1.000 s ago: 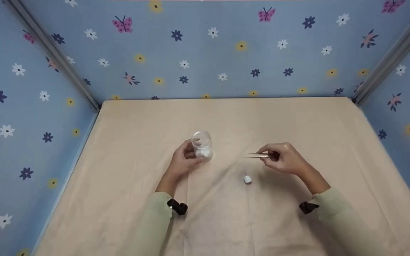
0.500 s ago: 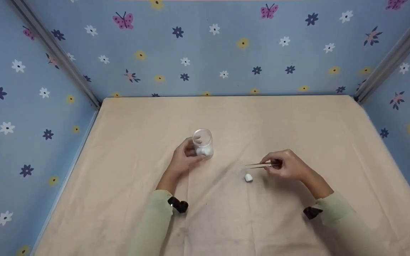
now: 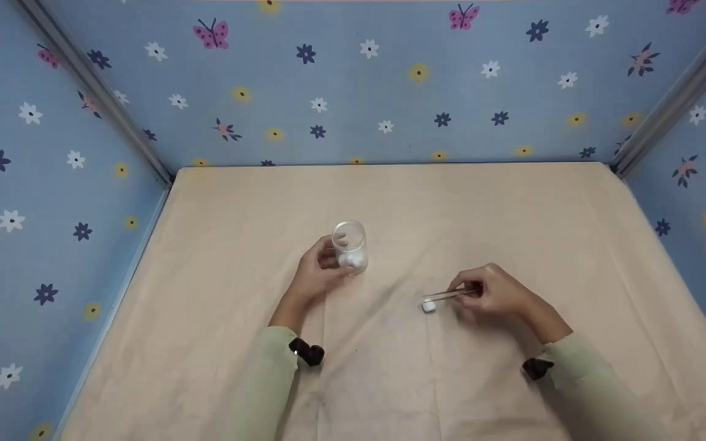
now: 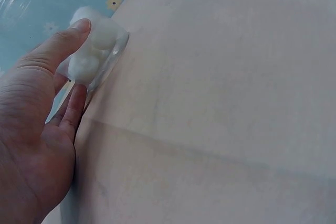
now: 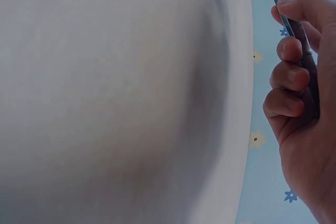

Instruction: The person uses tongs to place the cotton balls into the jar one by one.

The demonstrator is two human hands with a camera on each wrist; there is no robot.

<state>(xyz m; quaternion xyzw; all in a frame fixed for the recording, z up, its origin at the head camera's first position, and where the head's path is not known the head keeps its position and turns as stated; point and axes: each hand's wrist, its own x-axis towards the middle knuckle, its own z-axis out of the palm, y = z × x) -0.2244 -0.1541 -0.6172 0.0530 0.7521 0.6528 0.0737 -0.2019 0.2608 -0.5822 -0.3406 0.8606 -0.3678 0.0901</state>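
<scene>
My left hand [image 3: 319, 269] grips a clear, lidless jar [image 3: 352, 242] from its left side, thumb in front. Several white cotton balls [image 4: 86, 66] lie at the bottom of the jar, as the left wrist view shows. Metal tweezers [image 3: 448, 294] are pinched in my right hand [image 3: 493, 291], their tips pointing left. In the right wrist view the fingers [image 5: 286, 77] curl round the tweezers' body. One loose cotton ball [image 3: 429, 306] lies on the cloth, right at the tweezers' tips; whether the tips grip it is too small to tell.
A beige cloth [image 3: 236, 245] with creases covers the table. Blue flowered panels [image 3: 353, 79] enclose its back and both sides, with grey metal posts [image 3: 98, 92] at the corners.
My right hand has come down toward the near side, bringing the tweezers' tips to the loose cotton ball. The left hand and jar have stayed nearly in place.
</scene>
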